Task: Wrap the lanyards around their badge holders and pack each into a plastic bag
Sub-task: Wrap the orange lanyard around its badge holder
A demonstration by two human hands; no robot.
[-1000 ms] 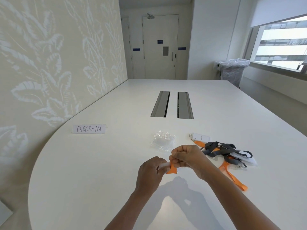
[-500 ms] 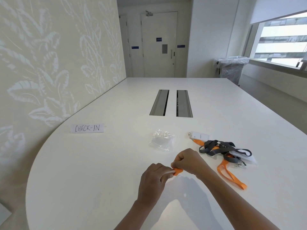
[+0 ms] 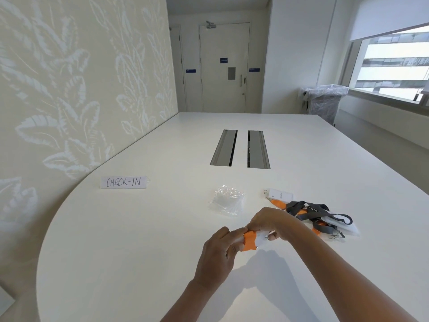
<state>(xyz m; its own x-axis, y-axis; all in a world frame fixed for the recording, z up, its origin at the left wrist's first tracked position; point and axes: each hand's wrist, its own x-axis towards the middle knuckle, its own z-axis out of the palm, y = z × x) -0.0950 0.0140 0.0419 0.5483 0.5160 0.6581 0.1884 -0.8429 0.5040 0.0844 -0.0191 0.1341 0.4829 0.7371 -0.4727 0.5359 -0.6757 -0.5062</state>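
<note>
Above the white table (image 3: 130,240), my left hand (image 3: 216,254) and my right hand (image 3: 271,223) both grip one small bundle: a clear badge holder (image 3: 261,240) with an orange lanyard (image 3: 249,240) wound around its left part. The metal clip shows at my right fingertips. Beyond the hands lies a crumpled stack of clear plastic bags (image 3: 227,202). To the right lies a heap of grey lanyards (image 3: 311,212) tangled with an orange one and more badge holders (image 3: 281,195).
A paper sign reading CHECK-IN (image 3: 123,182) stands at the left of the table. Two grey cable hatches (image 3: 240,148) sit in the table's middle. A leaf-patterned wall runs along the left. A bin lined with plastic (image 3: 325,101) stands far right.
The bundle has turned in my hands: more of the wound orange lanyard and the clear holder now shows between them. Both hands stay close together over the same spot.
</note>
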